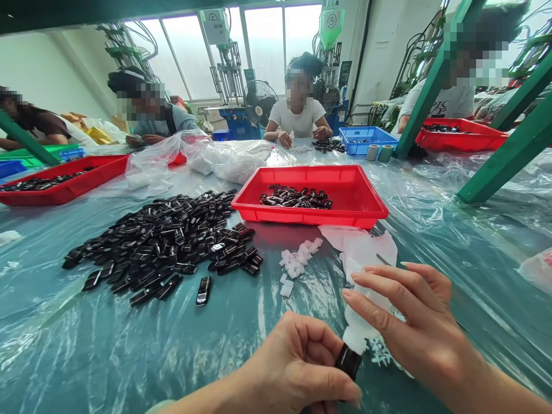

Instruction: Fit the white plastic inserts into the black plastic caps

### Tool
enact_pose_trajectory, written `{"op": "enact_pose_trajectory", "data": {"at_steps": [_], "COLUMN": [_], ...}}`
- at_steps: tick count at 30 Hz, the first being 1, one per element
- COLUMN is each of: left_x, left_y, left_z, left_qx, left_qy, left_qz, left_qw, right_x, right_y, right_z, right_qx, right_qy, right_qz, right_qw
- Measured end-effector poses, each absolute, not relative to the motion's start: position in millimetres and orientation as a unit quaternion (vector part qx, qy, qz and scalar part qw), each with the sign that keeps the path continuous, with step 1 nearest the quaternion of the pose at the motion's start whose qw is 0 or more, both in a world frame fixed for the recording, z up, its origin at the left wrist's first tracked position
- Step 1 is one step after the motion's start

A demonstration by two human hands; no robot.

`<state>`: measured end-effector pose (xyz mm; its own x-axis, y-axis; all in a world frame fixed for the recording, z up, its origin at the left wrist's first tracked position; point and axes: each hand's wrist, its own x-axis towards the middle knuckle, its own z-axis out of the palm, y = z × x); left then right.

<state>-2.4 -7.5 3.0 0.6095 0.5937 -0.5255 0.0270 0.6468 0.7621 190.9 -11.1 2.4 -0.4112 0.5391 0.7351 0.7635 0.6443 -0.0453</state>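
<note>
My left hand [302,368] grips a small glossy black plastic case [348,361] between thumb and curled fingers, near the bottom of the view. A whitish piece [354,340] shows at the case's upper end; whether it is attached cannot be told. Just to the right, my right hand [414,322] hovers with its fingers stretched out and apart, and nothing visible in them. Beneath those fingers lies a white sheet or cloth [375,250], partly hidden. Small white pads [297,261] are scattered left of it. A single black case [203,291] lies apart from the large heap of black cases [172,241].
A red tray [310,215] holding more black cases stands ahead. White scraps [382,352] lie under my right hand. Green posts [509,149] rise at the right. Several co-workers sit around the plastic-covered table [129,351], with a blue tray [368,141] at the far side.
</note>
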Motion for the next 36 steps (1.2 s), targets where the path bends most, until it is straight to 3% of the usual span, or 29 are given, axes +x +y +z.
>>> {"op": "enact_pose_trajectory", "data": {"at_steps": [36], "left_x": [-3.4], "left_y": [-8.4], "left_z": [4.0], "left_qx": [0.397], "left_qy": [0.4], "left_qz": [0.169], "left_qw": [0.808], "right_x": [192.0], "right_y": [-11.1], "right_z": [2.3], "right_qx": [-0.398], "right_qy": [-0.827], "right_qz": [-0.137], "right_qw": [0.372]}}
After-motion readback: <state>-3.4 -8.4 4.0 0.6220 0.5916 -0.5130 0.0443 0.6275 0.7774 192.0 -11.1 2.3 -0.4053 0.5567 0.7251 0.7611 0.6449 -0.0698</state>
